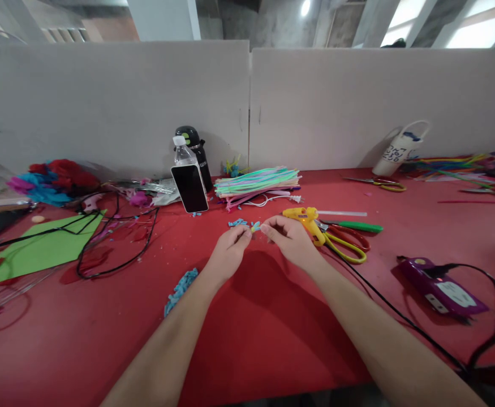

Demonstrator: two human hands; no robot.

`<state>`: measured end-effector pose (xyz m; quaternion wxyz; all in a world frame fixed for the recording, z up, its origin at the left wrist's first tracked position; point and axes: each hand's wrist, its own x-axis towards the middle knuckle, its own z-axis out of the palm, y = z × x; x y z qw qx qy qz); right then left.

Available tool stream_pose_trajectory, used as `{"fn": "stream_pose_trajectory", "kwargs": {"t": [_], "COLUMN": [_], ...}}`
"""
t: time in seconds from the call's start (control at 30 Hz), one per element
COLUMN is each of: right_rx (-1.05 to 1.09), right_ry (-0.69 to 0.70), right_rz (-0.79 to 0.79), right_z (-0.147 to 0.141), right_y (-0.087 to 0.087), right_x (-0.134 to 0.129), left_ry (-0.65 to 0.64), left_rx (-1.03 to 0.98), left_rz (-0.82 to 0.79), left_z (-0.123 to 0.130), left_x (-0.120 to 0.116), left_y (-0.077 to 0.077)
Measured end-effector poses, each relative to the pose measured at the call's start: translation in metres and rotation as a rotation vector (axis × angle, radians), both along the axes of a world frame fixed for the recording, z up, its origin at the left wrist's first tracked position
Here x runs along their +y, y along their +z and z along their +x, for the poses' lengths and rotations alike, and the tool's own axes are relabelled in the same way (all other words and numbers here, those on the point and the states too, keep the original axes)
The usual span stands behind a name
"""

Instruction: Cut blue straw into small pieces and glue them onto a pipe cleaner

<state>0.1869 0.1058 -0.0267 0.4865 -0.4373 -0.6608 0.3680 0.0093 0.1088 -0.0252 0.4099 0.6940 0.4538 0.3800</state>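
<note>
Between my fingertips is a small blue-and-yellow piece (255, 226), perhaps a tiny flower of fuzzy craft stem. My left hand (232, 249) pinches its yellow end. The fingers of my right hand (288, 237) are closed at its blue side; whether they grip it or only touch it is too small to tell. Just beyond the left hand lie short blue pieces (237, 222). A bigger pile of blue pieces (181, 290) sits beside my left forearm, partly covered by it. A yellow glue gun (308, 217) rests right behind my right hand.
Scissors (349, 249) and a green-handled tool (360, 226) lie right of the glue gun. A purple power strip (442, 288) trails a black cord. Pastel craft stems (258, 185) are bundled at the back. A phone (190, 188) leans on a bottle. Green paper (39, 246) and cables lie left.
</note>
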Motion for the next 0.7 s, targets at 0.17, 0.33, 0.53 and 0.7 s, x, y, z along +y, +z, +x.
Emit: {"fn": "stream_pose_trajectory", "kwargs": {"t": [0.17,0.33,0.53,0.7], "right_rx": [0.009,-0.024,-0.084,-0.09], "right_ry": [-0.058,-0.069,-0.105,-0.13], "right_rz": [0.018,0.064,0.149,0.167], "right_z": [-0.0023,-0.0022,-0.0021,-0.0018], "right_y": [0.0005,0.0016,0.0007,-0.0004], "right_x": [-0.0008,-0.0027,-0.004,-0.0035], "left_ry": [-0.021,-0.027,-0.034,-0.042], "left_rx": [-0.004,0.01,0.021,-0.008], "left_rz": [0.002,-0.011,-0.012,-0.041], "left_z": [-0.0003,-0.0001,-0.0007,-0.0013], "left_x": [0.0,-0.001,-0.002,-0.0012], "left_y": [-0.0002,0.0019,0.0028,0.0029]}}
